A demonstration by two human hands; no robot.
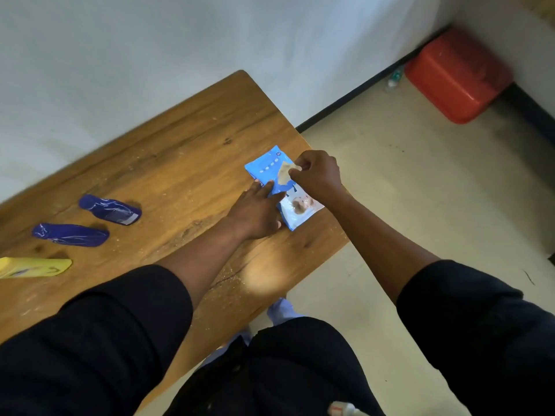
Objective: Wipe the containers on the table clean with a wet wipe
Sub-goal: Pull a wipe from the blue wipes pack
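Wet-wipe pack [265, 171] lay flat near the wooden table's [168, 163] right edge.
The left hand [255, 210] pressed it down with straight fingers; the right hand [315, 172] pinched its peeled flap [284, 171]. Two blue containers [109, 209] and a yellow one [36, 267] lay well apart.

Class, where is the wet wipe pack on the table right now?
In the head view, the wet wipe pack lies near the wooden table's right edge, under both hands, far from the blue containers at left.

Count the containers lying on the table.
3, all lying at the table's left: one dark blue bottle, a second dark blue bottle nearer, and a yellow bottle cut off by the frame edge.
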